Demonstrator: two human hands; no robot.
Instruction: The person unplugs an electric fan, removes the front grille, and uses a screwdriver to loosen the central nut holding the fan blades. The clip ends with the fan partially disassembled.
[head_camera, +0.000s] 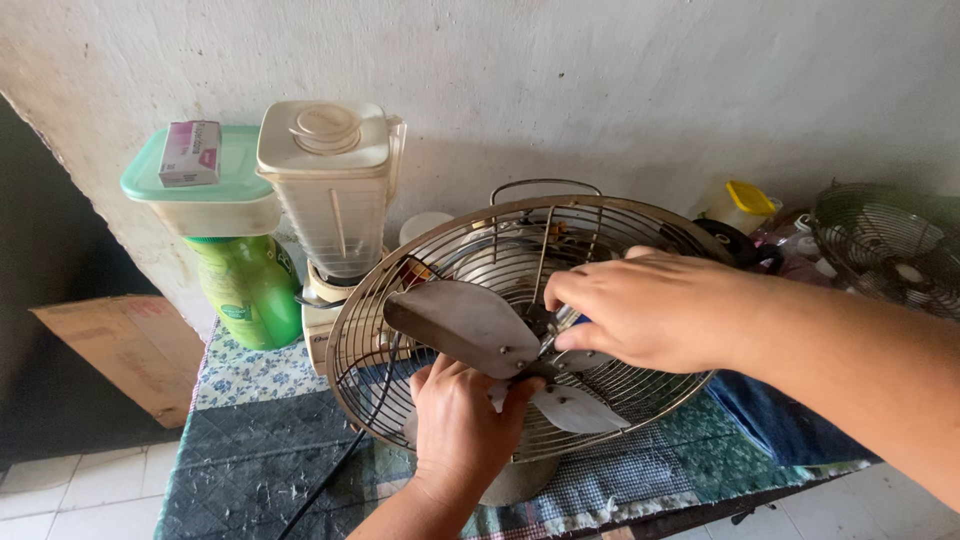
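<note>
The right hand's (640, 310) fingers (575, 290) pinched the small hub in the middle of the fan (520, 340), at the center of the frame. The left hand (460, 420) curled its fingers around a metal blade (465, 325) from below. The blade edge looked thin and might cut a finger if it slipped. The blender (330, 200) at upper left stood near and could get bumped on the surface (250, 440).
</note>
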